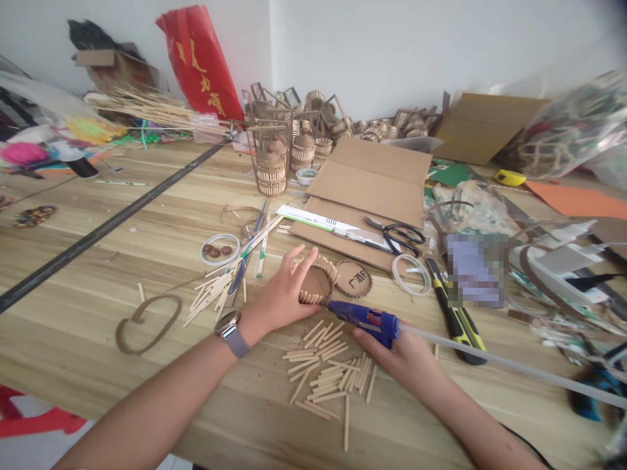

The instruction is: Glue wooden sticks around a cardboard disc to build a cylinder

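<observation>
My left hand [287,290] curls around the left side of a small round base [316,284] edged with short upright wooden sticks. In my right hand [401,352] is a blue glue gun [365,320] with a long clear glue stick out of its back. Its nozzle points left and meets the near right edge of the base, close to my left thumb. Loose short sticks [328,372] lie in a heap below both hands. A cardboard disc [353,279] with printed characters sits just right of the base.
Scissors [399,235], a tape roll [411,274] and a yellow-black cutter [455,313] lie to the right. Folded cardboard [372,176] and small finished baskets [271,171] stand behind. Left of my hand are another tape roll [219,249] and a curled brown strip [149,323].
</observation>
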Demonstrator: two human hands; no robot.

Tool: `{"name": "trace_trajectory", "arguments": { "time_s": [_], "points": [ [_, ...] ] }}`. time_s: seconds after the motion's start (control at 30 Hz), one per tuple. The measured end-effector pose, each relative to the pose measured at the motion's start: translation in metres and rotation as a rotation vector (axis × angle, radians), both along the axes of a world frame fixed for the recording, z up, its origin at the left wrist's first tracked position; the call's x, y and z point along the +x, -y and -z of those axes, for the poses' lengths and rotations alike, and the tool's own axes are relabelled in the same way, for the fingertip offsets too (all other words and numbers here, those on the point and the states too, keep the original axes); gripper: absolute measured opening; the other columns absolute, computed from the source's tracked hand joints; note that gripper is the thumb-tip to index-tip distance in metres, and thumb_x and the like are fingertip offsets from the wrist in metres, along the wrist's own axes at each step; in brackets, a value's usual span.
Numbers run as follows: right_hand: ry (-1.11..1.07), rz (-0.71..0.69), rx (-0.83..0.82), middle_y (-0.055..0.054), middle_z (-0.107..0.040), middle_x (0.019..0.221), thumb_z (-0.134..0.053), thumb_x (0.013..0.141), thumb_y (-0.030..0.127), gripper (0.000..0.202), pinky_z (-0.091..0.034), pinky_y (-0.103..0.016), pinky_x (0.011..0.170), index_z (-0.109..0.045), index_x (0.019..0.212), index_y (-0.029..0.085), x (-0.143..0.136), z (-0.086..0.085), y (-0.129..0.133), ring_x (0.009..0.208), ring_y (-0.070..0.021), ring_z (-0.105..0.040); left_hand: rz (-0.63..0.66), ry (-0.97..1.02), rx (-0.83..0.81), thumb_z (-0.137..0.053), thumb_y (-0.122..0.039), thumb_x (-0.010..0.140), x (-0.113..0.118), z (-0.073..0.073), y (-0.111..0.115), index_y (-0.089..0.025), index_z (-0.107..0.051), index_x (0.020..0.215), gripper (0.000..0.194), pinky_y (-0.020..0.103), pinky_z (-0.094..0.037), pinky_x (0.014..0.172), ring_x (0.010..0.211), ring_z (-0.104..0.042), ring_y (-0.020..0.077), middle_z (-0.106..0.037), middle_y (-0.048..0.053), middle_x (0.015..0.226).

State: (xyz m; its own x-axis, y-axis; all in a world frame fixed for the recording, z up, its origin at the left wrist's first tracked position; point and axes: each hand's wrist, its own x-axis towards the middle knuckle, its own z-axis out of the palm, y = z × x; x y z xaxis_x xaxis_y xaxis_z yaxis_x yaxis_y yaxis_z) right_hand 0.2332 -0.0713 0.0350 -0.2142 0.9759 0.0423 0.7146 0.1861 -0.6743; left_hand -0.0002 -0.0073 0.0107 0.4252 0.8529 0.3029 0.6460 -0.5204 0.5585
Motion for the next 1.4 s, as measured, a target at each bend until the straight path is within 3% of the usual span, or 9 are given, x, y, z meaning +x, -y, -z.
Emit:
{"name": "trace_trajectory", "arguments": {
  "time_s": [0.53,0.83,0.93,1.07,1.2,1.3,1.4],
  "points": [
    [0.01,-0.004,0.006,-0.008,-0.077,0.088,-0.05,0.085,0.044,0.031,-0.056,-0.033,0.072,-0.071,0.09,0.022,0.003,0.005,0.001,0.081,-0.0267,-0.072,0.014,0.0,0.005,-0.081,-0.02,0.069,-0.001,0.0,-0.001,-0.034,-0.005,0.152,0.113,0.055,-0.042,0.108,0.133,-0.044,0.0374,-0.019,0.016,0.155],
    [-0.096,0.08,0.076,-0.005,-0.074,0.076,-0.057,0.08,0.045,0.025,-0.054,-0.032,0.064,-0.068,0.08,0.023,0.008,0.009,-0.002,0.07,-0.0239,-0.068,0.01,-0.006,0.001,-0.083,-0.026,0.069,-0.001,0.001,-0.002,-0.034,-0.006,0.152,0.113,0.055,-0.042,0.108,0.136,-0.041,0.0373,-0.018,0.015,0.156],
    [-0.223,0.214,-0.004,-0.005,-0.073,0.076,-0.065,0.076,0.05,0.03,-0.053,-0.033,0.063,-0.07,0.083,0.021,0.023,0.007,-0.006,0.069,-0.0233,-0.066,-0.002,-0.015,-0.008,-0.084,-0.026,0.067,-0.001,0.001,-0.002,-0.033,-0.008,0.152,0.114,0.055,-0.043,0.108,0.136,-0.04,0.0385,-0.019,0.016,0.156],
    [-0.516,0.445,-0.21,-0.001,-0.061,0.06,-0.072,0.069,0.059,0.044,-0.044,-0.025,0.047,-0.068,0.08,0.017,0.043,0.001,-0.016,0.052,-0.0146,-0.054,0.007,-0.016,-0.008,-0.084,-0.023,0.067,0.0,0.001,-0.002,-0.032,-0.008,0.151,0.114,0.056,-0.042,0.108,0.137,-0.039,0.0386,-0.019,0.017,0.155],
    [-0.749,0.491,-0.463,-0.001,-0.06,0.059,-0.082,0.057,0.055,0.045,-0.046,-0.024,0.048,-0.064,0.072,0.017,0.055,-0.007,-0.027,0.052,-0.013,-0.054,0.011,-0.014,0.006,-0.084,-0.022,0.067,0.0,0.0,-0.001,-0.032,-0.007,0.151,0.115,0.056,-0.043,0.107,0.136,-0.04,0.0391,-0.019,0.017,0.154],
    [-0.626,0.433,-0.488,-0.005,-0.067,0.065,-0.079,0.06,0.053,0.039,-0.052,-0.03,0.057,-0.065,0.071,0.019,0.066,-0.012,-0.032,0.06,-0.018,-0.062,0.011,-0.016,0.003,-0.084,-0.022,0.067,-0.001,0.0,-0.001,-0.032,-0.007,0.151,0.115,0.056,-0.043,0.107,0.135,-0.041,0.039,-0.02,0.018,0.153],
    [-0.108,0.388,-0.27,-0.004,-0.065,0.058,-0.065,0.074,0.052,0.032,-0.047,-0.031,0.051,-0.065,0.065,0.021,0.076,-0.015,-0.032,0.055,-0.0209,-0.061,0.015,-0.021,0.005,-0.084,-0.022,0.067,-0.001,0.0,-0.001,-0.032,-0.006,0.151,0.115,0.057,-0.042,0.108,0.136,-0.04,0.0385,-0.02,0.018,0.153]
  ]
}}
